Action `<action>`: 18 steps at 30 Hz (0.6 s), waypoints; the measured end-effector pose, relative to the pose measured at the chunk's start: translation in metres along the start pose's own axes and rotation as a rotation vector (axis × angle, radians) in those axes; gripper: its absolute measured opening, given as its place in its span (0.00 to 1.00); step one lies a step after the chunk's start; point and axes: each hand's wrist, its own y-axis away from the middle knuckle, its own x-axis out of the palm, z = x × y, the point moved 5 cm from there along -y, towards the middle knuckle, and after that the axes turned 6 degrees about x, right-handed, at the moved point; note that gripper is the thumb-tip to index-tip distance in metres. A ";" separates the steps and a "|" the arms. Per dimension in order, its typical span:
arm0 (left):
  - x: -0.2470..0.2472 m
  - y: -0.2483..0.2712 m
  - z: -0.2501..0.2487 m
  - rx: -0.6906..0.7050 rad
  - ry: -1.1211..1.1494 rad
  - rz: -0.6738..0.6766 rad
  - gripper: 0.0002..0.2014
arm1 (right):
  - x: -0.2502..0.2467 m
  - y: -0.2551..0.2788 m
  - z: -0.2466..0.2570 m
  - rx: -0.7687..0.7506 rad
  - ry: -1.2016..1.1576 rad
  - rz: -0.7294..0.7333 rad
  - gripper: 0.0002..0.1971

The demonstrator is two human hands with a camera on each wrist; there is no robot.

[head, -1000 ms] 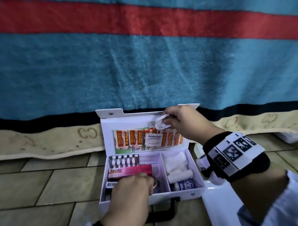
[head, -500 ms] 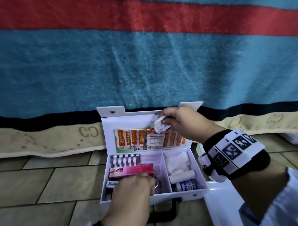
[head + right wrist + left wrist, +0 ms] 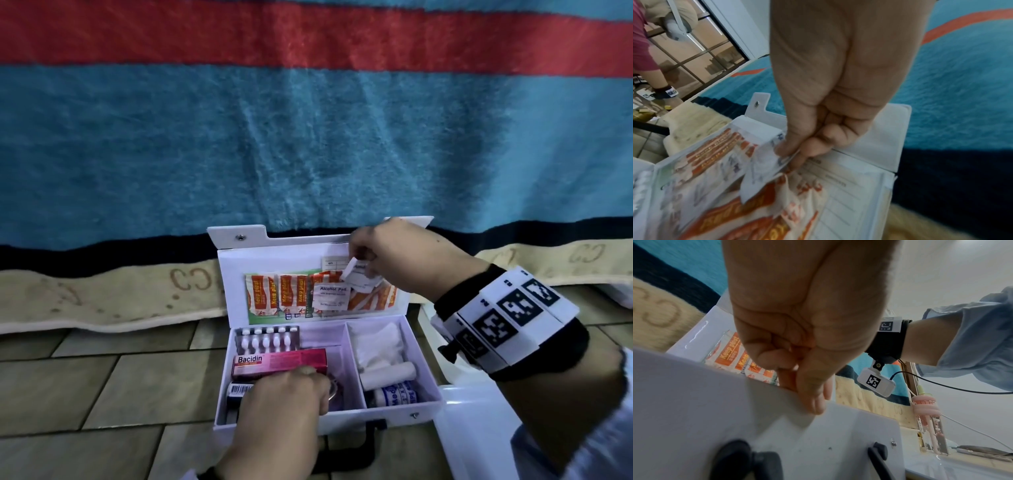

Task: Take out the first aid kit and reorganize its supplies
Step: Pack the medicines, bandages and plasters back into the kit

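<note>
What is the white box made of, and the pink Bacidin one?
The white box looks like smooth, stiff plastic: thin walls and a shiny lid. The pink Bacidin box seems to be printed cardboard, with sharp folded edges, though that is a guess.

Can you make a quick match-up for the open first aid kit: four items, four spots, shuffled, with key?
Items:
1. Bacidin box
2. gauze
3. Keep plast strips
4. small white sachet

Places:
A. pinched by the right hand
B. lid pocket
C. left compartment, just behind the left hand
D. right compartment, at the back

Pairs: 1-C, 2-D, 3-B, 4-A
</note>
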 end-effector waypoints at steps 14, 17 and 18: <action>0.001 0.001 0.002 -0.037 0.040 0.028 0.15 | 0.003 0.009 0.015 0.015 0.169 -0.007 0.10; -0.002 0.004 -0.001 -0.026 0.024 -0.015 0.16 | 0.003 0.011 0.021 -0.029 0.266 0.008 0.10; -0.003 0.005 -0.001 -0.021 0.015 -0.029 0.16 | 0.003 0.012 0.022 -0.044 0.295 0.002 0.10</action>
